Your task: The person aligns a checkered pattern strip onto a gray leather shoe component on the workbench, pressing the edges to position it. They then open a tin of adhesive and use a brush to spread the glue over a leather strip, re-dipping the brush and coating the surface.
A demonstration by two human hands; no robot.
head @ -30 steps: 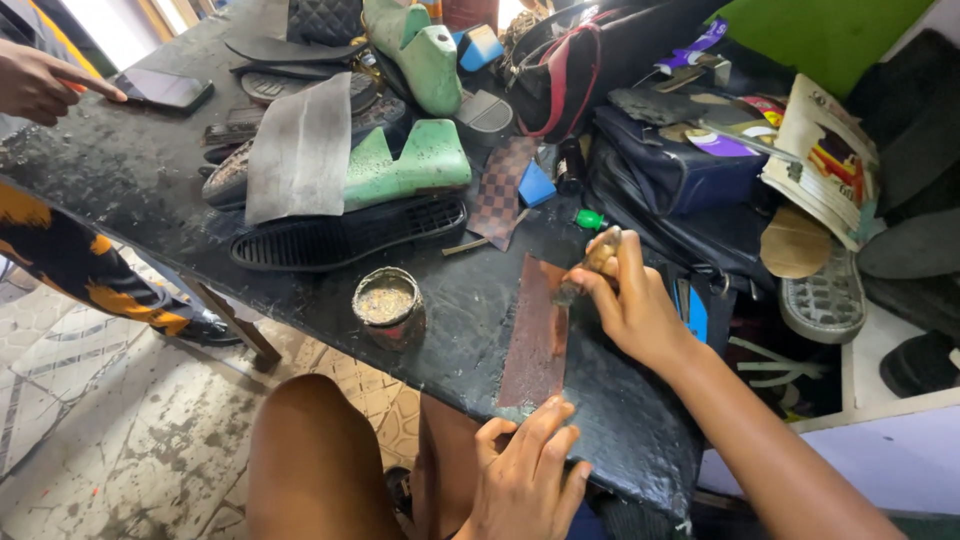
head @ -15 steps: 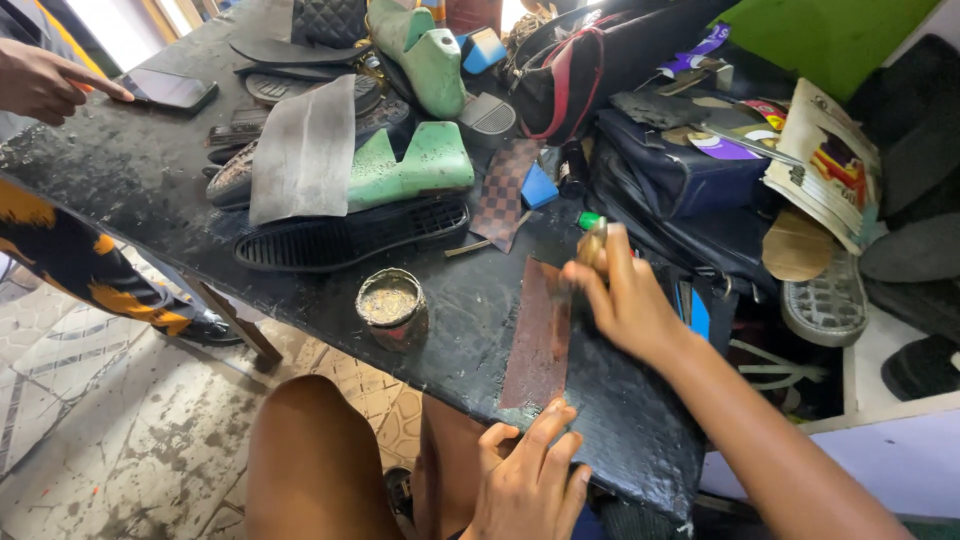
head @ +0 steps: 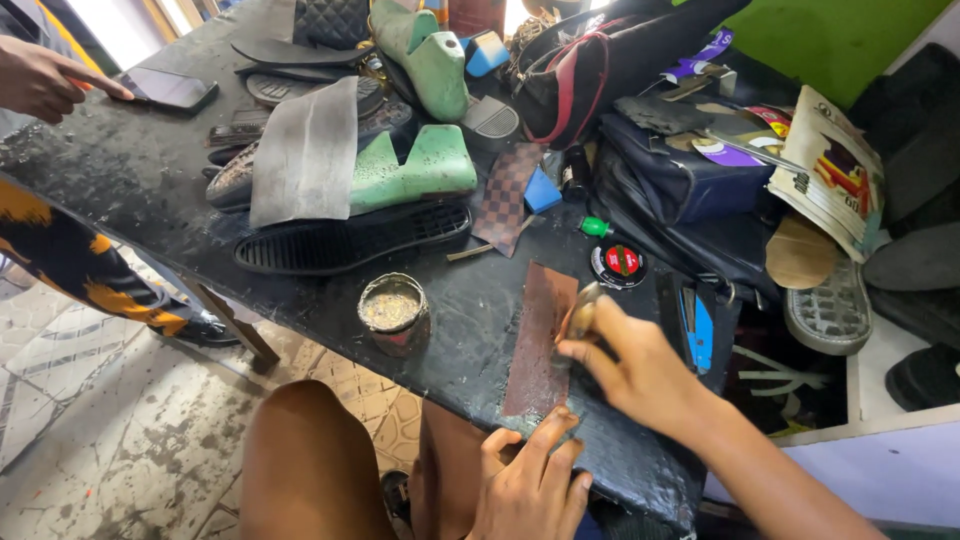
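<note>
Closed around a small brownish brush-like tool (head: 582, 312), the right hand (head: 640, 372) held it with thumb and fingers pinched on its handle, the tip touching the right edge of a reddish-brown leather strip (head: 540, 340). That strip lay flat on the dark tabletop (head: 130, 170), running lengthwise toward the near edge. At its near end the left hand (head: 530, 485) pressed down with spread fingers (head: 548, 428), not gripping anything, only pinning the strip in place.

Just left of the strip stood a small open tin (head: 392, 312) with pale paste inside. Beyond the strip's far end lay a round polish tin with a red lid (head: 618, 265), and near it a small green cap (head: 594, 227). Farther back lay a checkered brown patch (head: 506, 196), a black shoe sole (head: 350, 240), a green shoe last (head: 412, 172) and a grey sheet of material (head: 305, 152) draped over it. A dark bag (head: 680, 180) sat at the right side of the tabletop. At the far left another person's hand (head: 45, 82) pointed at a phone (head: 172, 90).
</note>
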